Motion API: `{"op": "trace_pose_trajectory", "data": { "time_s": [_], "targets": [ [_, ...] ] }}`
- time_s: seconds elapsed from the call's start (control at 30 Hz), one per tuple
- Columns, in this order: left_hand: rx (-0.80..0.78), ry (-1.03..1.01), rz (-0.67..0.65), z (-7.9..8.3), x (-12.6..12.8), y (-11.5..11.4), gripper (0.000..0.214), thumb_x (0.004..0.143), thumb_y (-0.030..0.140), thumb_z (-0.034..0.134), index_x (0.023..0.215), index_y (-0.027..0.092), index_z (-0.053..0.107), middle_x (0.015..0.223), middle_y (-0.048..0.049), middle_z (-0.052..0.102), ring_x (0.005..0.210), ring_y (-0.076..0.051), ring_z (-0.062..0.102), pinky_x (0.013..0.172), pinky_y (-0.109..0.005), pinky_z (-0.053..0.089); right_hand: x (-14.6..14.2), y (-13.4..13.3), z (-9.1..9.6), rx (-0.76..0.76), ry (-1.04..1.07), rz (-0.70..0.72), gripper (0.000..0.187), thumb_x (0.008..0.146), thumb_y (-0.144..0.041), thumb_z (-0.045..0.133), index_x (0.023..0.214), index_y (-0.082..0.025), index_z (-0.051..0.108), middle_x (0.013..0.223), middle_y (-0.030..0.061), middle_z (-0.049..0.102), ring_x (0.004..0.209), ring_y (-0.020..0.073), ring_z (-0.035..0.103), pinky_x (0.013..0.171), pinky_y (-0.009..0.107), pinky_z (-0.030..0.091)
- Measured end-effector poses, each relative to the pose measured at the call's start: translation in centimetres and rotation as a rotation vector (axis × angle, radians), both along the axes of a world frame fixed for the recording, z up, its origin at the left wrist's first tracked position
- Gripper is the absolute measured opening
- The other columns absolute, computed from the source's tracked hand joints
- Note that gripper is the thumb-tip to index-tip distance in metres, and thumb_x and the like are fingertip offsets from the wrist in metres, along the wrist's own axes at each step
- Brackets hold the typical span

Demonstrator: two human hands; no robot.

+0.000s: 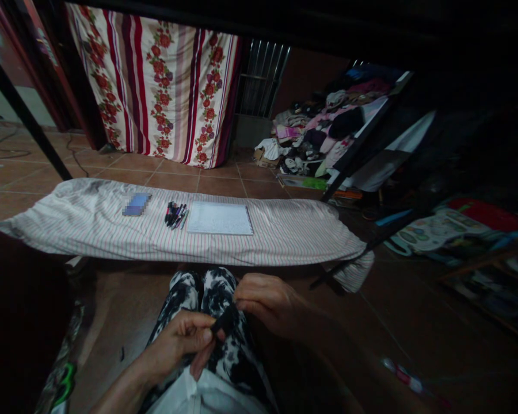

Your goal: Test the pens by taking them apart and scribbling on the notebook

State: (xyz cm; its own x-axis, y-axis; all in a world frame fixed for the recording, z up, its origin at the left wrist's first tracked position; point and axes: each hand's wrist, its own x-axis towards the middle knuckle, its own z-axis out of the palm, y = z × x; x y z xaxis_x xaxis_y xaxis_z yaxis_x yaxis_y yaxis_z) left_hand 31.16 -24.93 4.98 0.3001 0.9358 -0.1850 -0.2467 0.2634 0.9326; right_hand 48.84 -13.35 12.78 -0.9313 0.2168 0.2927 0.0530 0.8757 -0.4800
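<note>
Above my lap, my left hand (187, 339) pinches a small flat black piece (225, 321) between thumb and fingers. It looks like a strip of dark cloth, but its kind is not clear. At the piece's far right end is my right hand (265, 299), its fingers curled closed. Whatever those fingertips grip is too small or too dark to make out. Beneath both hands are my legs in black-and-white patterned trousers (218, 287).
A long surface under a striped cloth (293, 236) stands before my knees. On it lie a spiral notebook (220, 218), several pens (176, 215) and a blurred blue phone-like object (137, 204). Green-handled scissors (64, 382) are at lower left. Clothes (319, 126) are heaped behind.
</note>
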Motion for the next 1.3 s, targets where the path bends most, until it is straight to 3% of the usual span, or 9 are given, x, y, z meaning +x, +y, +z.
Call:
{"op": "trace_pose_trajectory", "data": {
  "time_s": [0.1,0.27,0.4,0.53,0.63,0.77,0.9,1.0,1.3],
  "targets": [
    [-0.006,-0.047,-0.073,-0.1,-0.3,-0.2,0.044,0.075,0.05,0.055,0.08,0.008,0.064,0.039,0.0018,0.049,0.031,-0.005,0.037,0.038,-0.018,0.024,0.1,-0.2,0.3,-0.008,-0.026,0.031,0.028,0.091,-0.024,0.037,0.077,-0.014,0.058,0.072,0.0047,0.056,0.07,0.0126,0.05,0.064,0.024,0.038],
    [0.119,0.212,0.116,0.7,-0.1,-0.3,0.039,0.08,0.047,0.05,0.077,0.011,0.064,0.046,0.0036,0.047,0.038,-0.005,0.039,0.04,-0.017,0.028,-0.4,-0.6,0.4,0.058,0.01,-0.141,0.029,0.088,-0.022,0.038,0.065,-0.015,0.054,0.059,-0.0001,0.047,0.056,0.0099,0.042,0.054,0.023,0.03],
    [0.417,0.581,0.33,0.3,0.0,-0.2,0.028,0.085,0.034,0.047,0.083,0.014,0.066,0.061,-0.0015,0.059,0.055,-0.011,0.056,0.051,-0.019,0.042,-1.3,-1.0,0.0,0.058,0.023,-0.301,0.031,0.085,-0.022,0.036,0.055,-0.017,0.044,0.054,-0.0029,0.039,0.051,0.0083,0.036,0.05,0.023,0.025],
    [0.807,0.993,0.562,-0.9,-0.3,-0.3,0.025,0.083,0.02,0.049,0.104,0.015,0.062,0.08,-0.0076,0.067,0.073,-0.016,0.063,0.066,-0.023,0.048,-2.0,-1.2,-0.8,-0.099,-0.092,-0.538,0.038,0.084,-0.026,0.038,0.048,-0.017,0.029,0.048,-0.0058,0.026,0.045,0.0061,0.028,0.047,0.024,0.018],
    [0.887,1.096,0.589,-1.3,-0.3,-0.2,0.028,0.082,0.018,0.05,0.107,0.014,0.061,0.078,-0.0081,0.067,0.07,-0.016,0.063,0.064,-0.023,0.049,-2.1,-1.2,-1.2,-0.23,-0.137,-0.586,0.043,0.085,-0.032,0.038,0.046,-0.017,0.028,0.048,-0.006,0.021,0.043,0.0057,0.025,0.045,0.024,0.016],
    [0.677,0.893,0.518,-1.1,-0.2,0.0,0.024,0.085,0.022,0.047,0.101,0.014,0.063,0.074,-0.0052,0.066,0.068,-0.014,0.062,0.064,-0.022,0.048,-1.8,-0.8,-1.0,-0.346,-0.15,-0.535,0.042,0.086,-0.038,0.038,0.051,-0.016,0.047,0.047,-0.0054,0.036,0.045,0.0064,0.035,0.045,0.021,0.024],
    [0.349,0.632,0.409,-0.7,-0.3,0.1,0.027,0.085,0.032,0.044,0.088,0.015,0.065,0.06,0.0002,0.057,0.05,-0.01,0.054,0.05,-0.02,0.043,-1.3,-0.2,-1.2,-0.52,0.008,-0.459,0.027,0.086,-0.036,0.042,0.086,-0.017,0.062,0.071,0.0007,0.06,0.062,0.0103,0.054,0.057,0.021,0.041],
    [0.25,0.508,0.375,-0.8,-0.4,0.1,0.031,0.083,0.037,0.046,0.075,0.014,0.063,0.057,0.0012,0.053,0.047,-0.009,0.049,0.047,-0.02,0.039,-1.2,0.0,-1.9,-0.629,0.134,-0.416,0.025,0.082,-0.03,0.052,0.103,-0.02,0.061,0.088,0.004,0.063,0.076,0.0128,0.059,0.068,0.024,0.046],
    [0.186,0.369,0.346,-0.8,-0.1,0.3,0.031,0.08,0.041,0.049,0.071,0.013,0.06,0.057,0.0018,0.05,0.047,-0.009,0.048,0.047,-0.02,0.038,-1.7,-0.3,-3.4,-0.765,0.272,-0.435,0.014,0.076,-0.024,0.059,0.086,-0.019,0.068,0.084,0.0027,0.062,0.07,0.0113,0.06,0.065,0.022,0.049]
  ]
}}
